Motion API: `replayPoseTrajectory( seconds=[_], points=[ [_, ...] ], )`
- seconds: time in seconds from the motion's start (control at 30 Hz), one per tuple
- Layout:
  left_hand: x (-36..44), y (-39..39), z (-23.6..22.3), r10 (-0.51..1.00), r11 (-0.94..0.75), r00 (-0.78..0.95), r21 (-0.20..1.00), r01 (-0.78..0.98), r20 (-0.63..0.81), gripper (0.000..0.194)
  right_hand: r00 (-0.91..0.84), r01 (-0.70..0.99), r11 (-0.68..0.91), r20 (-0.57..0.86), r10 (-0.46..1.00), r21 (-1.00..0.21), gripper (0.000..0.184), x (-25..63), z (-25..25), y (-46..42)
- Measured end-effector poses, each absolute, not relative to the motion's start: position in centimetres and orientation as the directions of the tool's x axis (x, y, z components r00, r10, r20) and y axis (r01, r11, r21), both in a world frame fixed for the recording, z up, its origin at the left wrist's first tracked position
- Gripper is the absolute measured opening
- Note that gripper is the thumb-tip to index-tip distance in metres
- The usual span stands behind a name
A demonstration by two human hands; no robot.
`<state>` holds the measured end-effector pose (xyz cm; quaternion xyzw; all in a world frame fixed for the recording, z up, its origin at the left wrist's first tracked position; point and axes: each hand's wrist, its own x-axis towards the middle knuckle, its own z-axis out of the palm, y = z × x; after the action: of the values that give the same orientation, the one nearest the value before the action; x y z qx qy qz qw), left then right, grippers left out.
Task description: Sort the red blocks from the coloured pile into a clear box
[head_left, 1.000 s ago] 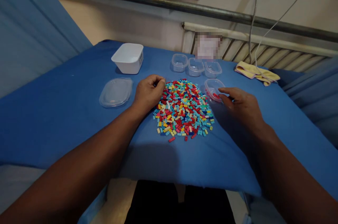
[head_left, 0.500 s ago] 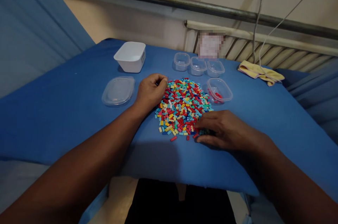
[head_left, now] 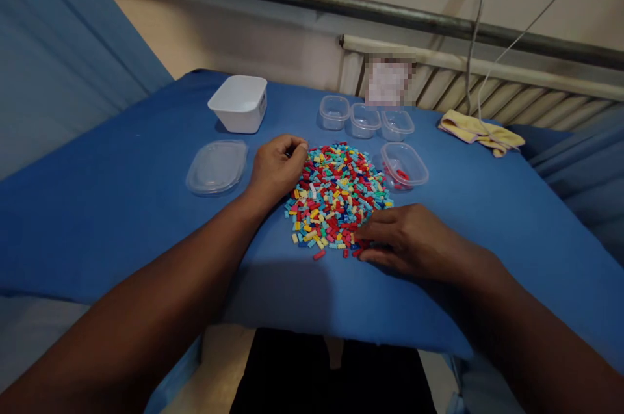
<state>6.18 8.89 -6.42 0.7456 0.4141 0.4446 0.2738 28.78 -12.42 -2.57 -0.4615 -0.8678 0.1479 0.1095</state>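
Fingers (head_left: 377,232) of my right hand (head_left: 414,242) narrowed, flat on brick pile (head_left: 336,196) at 5 o'clock edge; left hand (head_left: 275,167) loosely curled at 10 o'clock edge, grip contents unclear.

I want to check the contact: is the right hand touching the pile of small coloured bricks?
Touching. In the head view the right hand lies on the near right edge of the pile of bricks, fingertips among the pieces.
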Motion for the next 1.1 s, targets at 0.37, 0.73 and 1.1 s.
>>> replayPoseTrajectory(
  seconds=[0.37,0.73,1.1],
  points=[
    [6.2,8.8,-6.4,0.855,-0.516,0.269,0.77,0.374,0.443,0.023,-0.571,0.747,0.521,0.002,0.821,-0.412,0.014,28.6,-2.3,-12.6],
    [6.3,8.9,-6.7,0.851,-0.524,0.268,0.771,0.363,0.452,0.022,-0.604,0.659,0.562,0.093,0.791,-0.499,0.012,27.6,-2.6,-13.0],
    [6.3,8.8,-6.6,0.854,-0.517,0.276,0.779,0.354,0.441,0.021,-0.619,0.675,0.58,0.077,0.781,-0.456,0.015,26.9,-2.9,-13.3]
  ],
)
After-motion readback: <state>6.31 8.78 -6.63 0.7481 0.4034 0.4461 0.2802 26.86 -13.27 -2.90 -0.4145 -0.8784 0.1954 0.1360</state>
